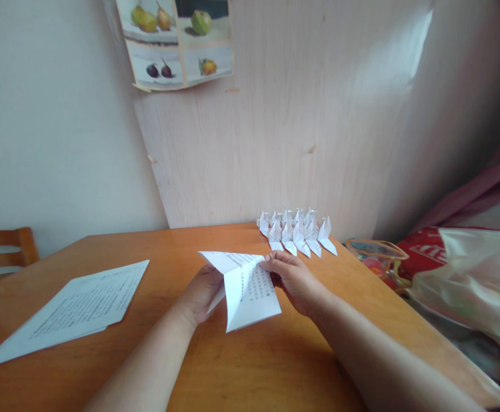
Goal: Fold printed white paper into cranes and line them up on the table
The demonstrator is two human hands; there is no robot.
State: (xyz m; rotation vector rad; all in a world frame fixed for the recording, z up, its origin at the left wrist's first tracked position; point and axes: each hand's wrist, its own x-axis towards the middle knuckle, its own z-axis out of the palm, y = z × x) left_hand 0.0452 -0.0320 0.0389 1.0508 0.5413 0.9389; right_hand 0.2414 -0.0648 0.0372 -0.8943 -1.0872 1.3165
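Note:
A folded sheet of printed paper [254,292] is held up above the table between my two hands, its creased flaps standing apart. My left hand [205,293] grips it from the left, with the fingers partly hidden behind a flap. On the right edge, my right hand [295,280] pinches the paper between thumb and fingers. Beyond my hands, several folded paper cranes [299,233] stand in rows at the table's far right corner. A stack of printed sheets [82,303] lies flat to the left.
The wooden table [181,246] meets a pale board [276,143] at the back. Plastic bags [473,286] and a clear container with an orange rim [379,257] crowd its right side. A wooden chair [5,252] stands at far left. Fruit pictures [179,43] hang above.

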